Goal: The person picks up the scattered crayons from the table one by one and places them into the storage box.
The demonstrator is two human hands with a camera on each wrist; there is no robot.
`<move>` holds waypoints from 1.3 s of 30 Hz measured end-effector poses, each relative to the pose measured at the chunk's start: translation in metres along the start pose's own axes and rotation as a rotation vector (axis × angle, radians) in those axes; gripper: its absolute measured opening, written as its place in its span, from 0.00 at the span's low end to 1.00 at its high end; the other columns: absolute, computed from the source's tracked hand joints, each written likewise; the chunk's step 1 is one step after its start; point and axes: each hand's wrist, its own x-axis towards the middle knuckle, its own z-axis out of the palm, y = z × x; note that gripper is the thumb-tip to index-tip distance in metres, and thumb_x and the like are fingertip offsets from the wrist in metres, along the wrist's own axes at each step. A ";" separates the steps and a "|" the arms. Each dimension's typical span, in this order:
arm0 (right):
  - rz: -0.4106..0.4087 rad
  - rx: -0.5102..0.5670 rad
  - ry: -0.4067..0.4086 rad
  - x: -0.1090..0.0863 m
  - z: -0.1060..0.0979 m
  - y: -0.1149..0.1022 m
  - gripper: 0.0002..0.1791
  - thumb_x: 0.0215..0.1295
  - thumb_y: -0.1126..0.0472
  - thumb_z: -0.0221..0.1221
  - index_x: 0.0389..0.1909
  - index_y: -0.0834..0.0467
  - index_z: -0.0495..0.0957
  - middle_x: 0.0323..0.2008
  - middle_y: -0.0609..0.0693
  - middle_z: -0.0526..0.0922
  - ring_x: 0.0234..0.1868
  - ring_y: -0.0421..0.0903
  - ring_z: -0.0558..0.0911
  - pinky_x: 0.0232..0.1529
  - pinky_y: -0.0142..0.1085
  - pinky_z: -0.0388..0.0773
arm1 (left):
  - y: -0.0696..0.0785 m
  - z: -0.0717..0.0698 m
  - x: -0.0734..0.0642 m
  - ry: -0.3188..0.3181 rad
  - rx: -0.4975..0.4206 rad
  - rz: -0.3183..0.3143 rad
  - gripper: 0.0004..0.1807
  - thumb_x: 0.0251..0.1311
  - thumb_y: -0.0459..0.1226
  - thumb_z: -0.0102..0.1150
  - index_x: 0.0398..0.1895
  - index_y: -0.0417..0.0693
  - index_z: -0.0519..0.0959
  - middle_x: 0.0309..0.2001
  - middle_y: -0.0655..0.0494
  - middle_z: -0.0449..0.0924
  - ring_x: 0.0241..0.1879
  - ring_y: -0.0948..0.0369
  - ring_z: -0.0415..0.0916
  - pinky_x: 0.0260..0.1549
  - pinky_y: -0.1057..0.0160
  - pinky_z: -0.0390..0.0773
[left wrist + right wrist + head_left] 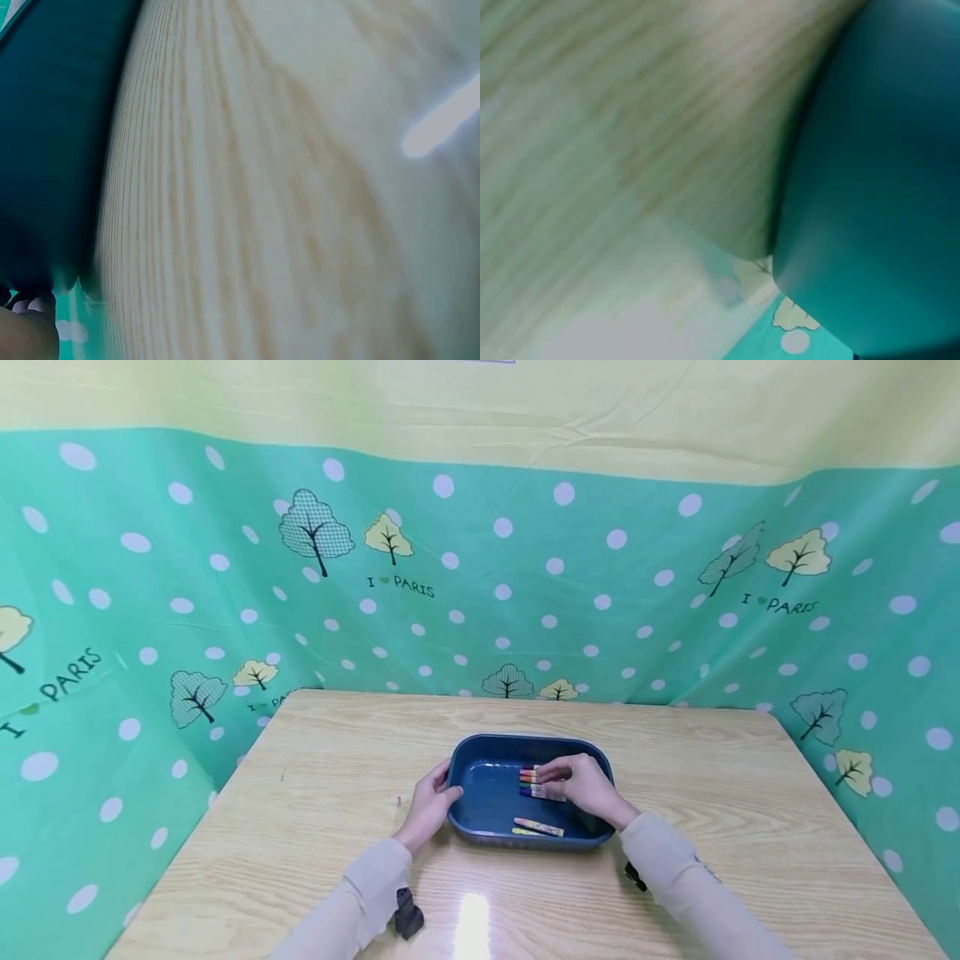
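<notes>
A dark blue tray (480,747) is seen at the centre of the head view, set on a light wooden table (315,793). The left hand (431,802) is placed against the tray's left rim, with the thumb hooked over the edge and the fingers curled round the outer wall, so the tray is gripped on that side. The right hand (581,785) is lowered inside the tray at its right half, and a bundle of crayons (532,781) is pinched beneath its curled fingertips; the coloured ends are shown protruding to the left of the fingers. Two further crayons (536,827) are lying loose on the tray floor near the lower rim, just below the right hand and apart from it. Both forearms are covered by beige sleeves (667,860). A green curtain (525,577) printed with white dots and trees fills the upper part of the frame. Both wrist views are blurred; only wood grain and the tray's blue wall can be identified there.
</notes>
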 end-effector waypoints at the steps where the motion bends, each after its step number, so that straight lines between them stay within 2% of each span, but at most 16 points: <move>1: -0.008 0.006 -0.006 -0.001 -0.002 -0.001 0.10 0.53 0.67 0.63 0.38 0.58 0.84 0.34 0.49 0.85 0.36 0.41 0.82 0.38 0.34 0.82 | 0.000 0.000 0.000 0.002 -0.003 -0.008 0.31 0.55 0.24 0.48 0.65 0.32 0.58 0.65 0.34 0.58 0.64 0.43 0.59 0.61 0.51 0.64; 5: -0.029 0.024 -0.034 -0.008 -0.012 -0.002 0.12 0.55 0.65 0.62 0.41 0.59 0.82 0.37 0.50 0.85 0.38 0.42 0.82 0.39 0.34 0.82 | -0.002 0.000 0.001 0.013 -0.001 -0.013 0.31 0.54 0.24 0.48 0.65 0.33 0.59 0.65 0.35 0.59 0.64 0.44 0.60 0.61 0.52 0.65; 11: -0.002 0.032 -0.011 -0.026 -0.032 0.003 0.13 0.56 0.64 0.61 0.44 0.61 0.81 0.40 0.53 0.84 0.41 0.45 0.82 0.41 0.35 0.82 | -0.005 0.001 0.002 0.017 0.001 -0.014 0.31 0.55 0.24 0.48 0.65 0.34 0.59 0.65 0.36 0.59 0.64 0.45 0.60 0.62 0.52 0.64; 14: 0.013 0.051 -0.003 -0.038 -0.043 0.006 0.15 0.56 0.65 0.60 0.45 0.64 0.80 0.42 0.57 0.83 0.42 0.47 0.82 0.41 0.34 0.82 | -0.005 0.000 0.001 0.015 0.005 -0.020 0.31 0.55 0.24 0.48 0.65 0.34 0.59 0.66 0.36 0.58 0.64 0.45 0.59 0.62 0.52 0.64; 19: 0.070 0.061 0.026 -0.061 -0.063 0.015 0.17 0.57 0.63 0.60 0.48 0.64 0.78 0.44 0.57 0.83 0.44 0.48 0.82 0.42 0.33 0.82 | -0.003 -0.001 0.000 0.020 0.017 -0.022 0.31 0.55 0.24 0.48 0.65 0.34 0.59 0.65 0.36 0.58 0.64 0.44 0.60 0.62 0.52 0.64; 22: 0.077 0.081 0.028 -0.075 -0.076 0.025 0.19 0.57 0.61 0.61 0.49 0.65 0.77 0.45 0.58 0.82 0.45 0.48 0.82 0.42 0.33 0.82 | -0.002 0.000 0.000 0.021 0.020 -0.019 0.31 0.55 0.24 0.48 0.65 0.34 0.59 0.66 0.36 0.59 0.64 0.45 0.60 0.62 0.52 0.64; 27: 0.081 0.119 -0.017 -0.099 -0.096 0.045 0.25 0.57 0.57 0.60 0.52 0.69 0.74 0.49 0.63 0.79 0.45 0.44 0.82 0.43 0.31 0.81 | -0.001 0.001 0.001 0.013 0.018 -0.021 0.31 0.56 0.24 0.47 0.65 0.34 0.59 0.66 0.36 0.58 0.64 0.45 0.60 0.62 0.52 0.64; 32: 0.114 0.115 -0.053 -0.115 -0.106 0.064 0.27 0.57 0.57 0.60 0.53 0.70 0.72 0.50 0.65 0.78 0.45 0.44 0.82 0.42 0.30 0.81 | 0.001 0.000 -0.001 0.002 0.016 -0.033 0.31 0.56 0.24 0.48 0.65 0.34 0.59 0.66 0.36 0.58 0.64 0.45 0.59 0.62 0.52 0.63; 39: 0.136 0.087 -0.167 -0.132 -0.110 0.092 0.30 0.53 0.56 0.64 0.53 0.69 0.72 0.50 0.63 0.78 0.48 0.45 0.81 0.43 0.29 0.81 | 0.021 0.000 -0.010 -0.020 0.005 -0.031 0.30 0.55 0.23 0.47 0.65 0.29 0.58 0.65 0.32 0.56 0.64 0.42 0.58 0.62 0.49 0.62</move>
